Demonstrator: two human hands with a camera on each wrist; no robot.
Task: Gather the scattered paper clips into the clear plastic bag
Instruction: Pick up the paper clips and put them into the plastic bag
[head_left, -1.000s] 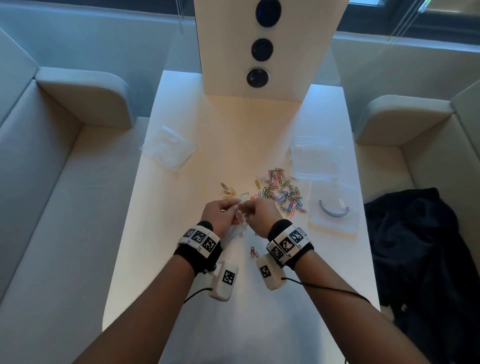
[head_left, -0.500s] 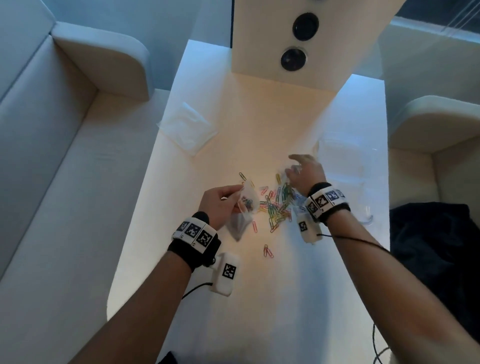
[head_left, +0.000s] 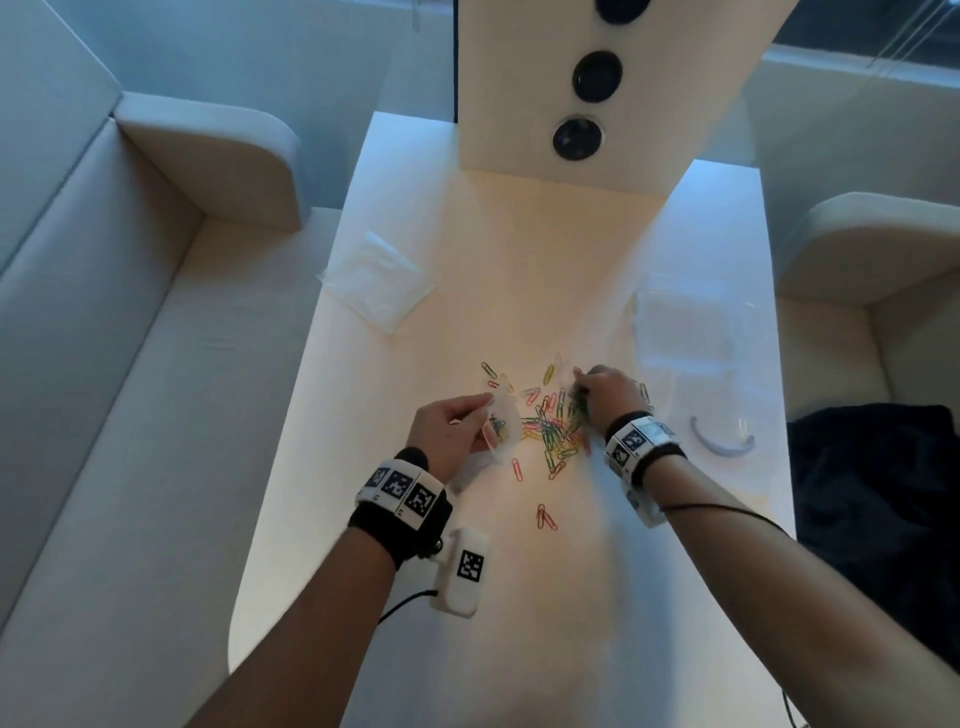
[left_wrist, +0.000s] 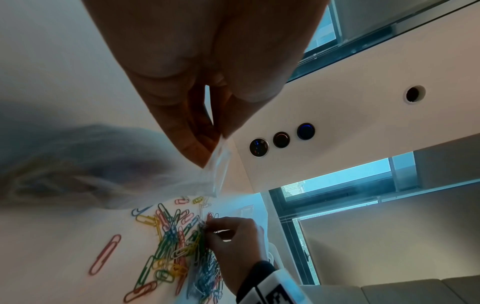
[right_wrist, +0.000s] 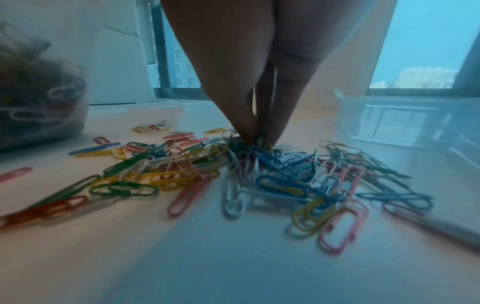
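My left hand (head_left: 447, 431) pinches the clear plastic bag (head_left: 501, 423) by its rim, some clips already inside. Just beside it, my right hand (head_left: 605, 392) closes its fingertips (right_wrist: 249, 131) on the paper clips (head_left: 553, 428). Next I lift this bunch leftward into the bag's mouth.

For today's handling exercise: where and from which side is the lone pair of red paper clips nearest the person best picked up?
Pinch the red paper clips from directly above, across their narrow width near mid-length. They lie flat on the table, apart from the pile, with bare surface all round.
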